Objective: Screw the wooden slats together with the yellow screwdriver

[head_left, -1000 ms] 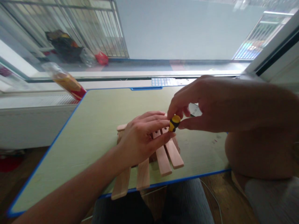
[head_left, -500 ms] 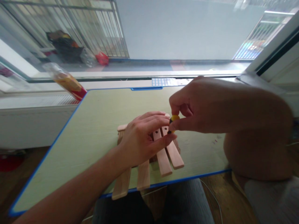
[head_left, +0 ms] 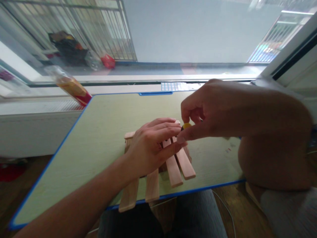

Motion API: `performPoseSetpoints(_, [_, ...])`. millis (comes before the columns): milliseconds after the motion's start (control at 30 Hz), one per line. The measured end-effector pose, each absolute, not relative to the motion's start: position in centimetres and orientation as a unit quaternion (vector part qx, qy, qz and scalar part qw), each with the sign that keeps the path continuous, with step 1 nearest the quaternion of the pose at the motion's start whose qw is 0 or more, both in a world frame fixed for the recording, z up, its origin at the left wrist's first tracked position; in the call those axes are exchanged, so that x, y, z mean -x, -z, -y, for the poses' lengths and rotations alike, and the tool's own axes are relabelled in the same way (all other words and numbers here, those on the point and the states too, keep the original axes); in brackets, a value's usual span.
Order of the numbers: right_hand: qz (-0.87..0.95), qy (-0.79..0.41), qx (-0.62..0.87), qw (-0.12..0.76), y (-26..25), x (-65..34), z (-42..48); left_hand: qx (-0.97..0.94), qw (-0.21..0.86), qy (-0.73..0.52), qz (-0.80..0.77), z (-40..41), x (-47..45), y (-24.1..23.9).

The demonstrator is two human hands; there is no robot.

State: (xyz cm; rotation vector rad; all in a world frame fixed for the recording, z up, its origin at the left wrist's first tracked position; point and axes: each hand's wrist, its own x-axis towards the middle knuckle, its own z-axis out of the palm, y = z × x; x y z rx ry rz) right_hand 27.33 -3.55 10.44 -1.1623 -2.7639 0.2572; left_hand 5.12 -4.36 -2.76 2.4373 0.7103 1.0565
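A frame of pale wooden slats (head_left: 177,165) lies near the front edge of a green table (head_left: 104,132). My left hand (head_left: 151,145) rests flat on the slats with its fingers stretched out, pressing them down. My right hand (head_left: 210,109) is pinched round the yellow and black handle of a small screwdriver (head_left: 186,126), held upright over the far end of a slat. Most of the tool is hidden by my thumb and fingers.
A plastic bottle (head_left: 70,86) with a red and yellow label stands tilted at the table's back left corner. A window sill and window run behind the table. The slats overhang the blue front edge (head_left: 210,187). My knee shows at the right.
My right hand has turned on the screwdriver handle and closed further over it, so less yellow shows. The left hand and the slats have stayed put.
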Motion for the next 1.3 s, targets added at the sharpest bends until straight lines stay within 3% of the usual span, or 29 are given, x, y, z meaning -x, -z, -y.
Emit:
performPoseSetpoints(267, [0.935,-0.127,0.328,0.044,-11.1,-28.0,3.6,-0.877,0.177,-0.357,-0.269,4.4,-4.9,2.8])
performPoseSetpoints(1067, [0.924,0.004,0.382,0.029,-10.9,-26.6,4.5,-0.861,0.195,-0.382,-0.275,4.4,-5.5,2.9])
performPoseSetpoints(1300, [0.922,-0.067,0.375,0.068,-10.4,-27.6,3.5,-0.868,0.203,-0.369,-0.263,4.4,-5.2,2.7])
